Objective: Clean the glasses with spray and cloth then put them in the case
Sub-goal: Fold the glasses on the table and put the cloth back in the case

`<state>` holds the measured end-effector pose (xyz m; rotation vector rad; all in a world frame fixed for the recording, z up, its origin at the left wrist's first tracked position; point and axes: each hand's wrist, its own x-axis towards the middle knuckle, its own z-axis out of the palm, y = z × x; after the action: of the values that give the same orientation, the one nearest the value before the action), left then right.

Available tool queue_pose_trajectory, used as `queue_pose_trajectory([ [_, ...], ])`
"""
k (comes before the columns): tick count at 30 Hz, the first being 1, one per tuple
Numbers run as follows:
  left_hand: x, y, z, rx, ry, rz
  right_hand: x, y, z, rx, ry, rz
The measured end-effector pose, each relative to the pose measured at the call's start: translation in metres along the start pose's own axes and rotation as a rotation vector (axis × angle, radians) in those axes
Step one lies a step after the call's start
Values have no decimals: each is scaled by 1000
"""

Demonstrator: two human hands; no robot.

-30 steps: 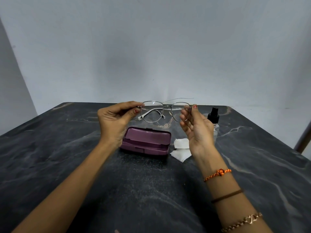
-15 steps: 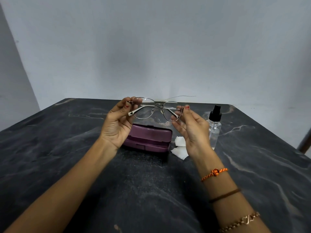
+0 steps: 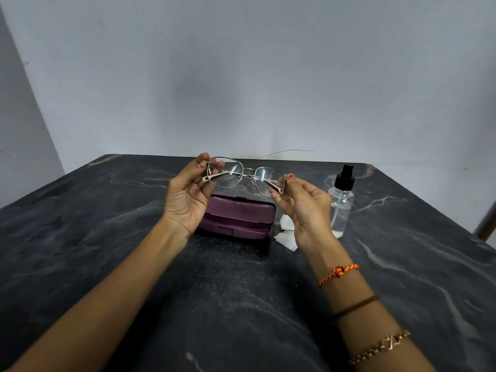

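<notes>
Glasses (image 3: 245, 176) btwn both hands, midair

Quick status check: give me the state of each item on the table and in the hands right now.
Glasses: folded, held above the case at both ends.
Case: shut, on the table.
Spray bottle: upright, cap on, untouched.
Cloth: crumpled on the table between case and bottle.
Left hand: pinching the frame's left end.
Right hand: pinching the frame's right end.
</notes>
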<state>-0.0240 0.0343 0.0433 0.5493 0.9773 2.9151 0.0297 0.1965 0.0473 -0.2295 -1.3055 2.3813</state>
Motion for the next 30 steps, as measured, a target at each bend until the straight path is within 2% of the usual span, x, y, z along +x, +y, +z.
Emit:
queue_pose_trajectory([
  [9, -11, 17, -5, 149, 68, 5, -14, 8, 17, 18, 73, -16],
  [12, -18, 43, -21, 215, 101, -32, -26, 15, 33, -66, 32, -7],
  [18, -38, 87, -73, 177, 210, -44, -49, 53, 72, -207, -80, 89],
  [24, -52, 113, -114, 333, 371, -113, -68, 96, 92, -340, -111, 119],
  [27, -50, 117, -127, 335, 407, -148, -71, 108, 93, -396, -111, 110],
  [30, -48, 120, -133, 430, 393, -171, -70, 112, 88, -510, -150, 11],
])
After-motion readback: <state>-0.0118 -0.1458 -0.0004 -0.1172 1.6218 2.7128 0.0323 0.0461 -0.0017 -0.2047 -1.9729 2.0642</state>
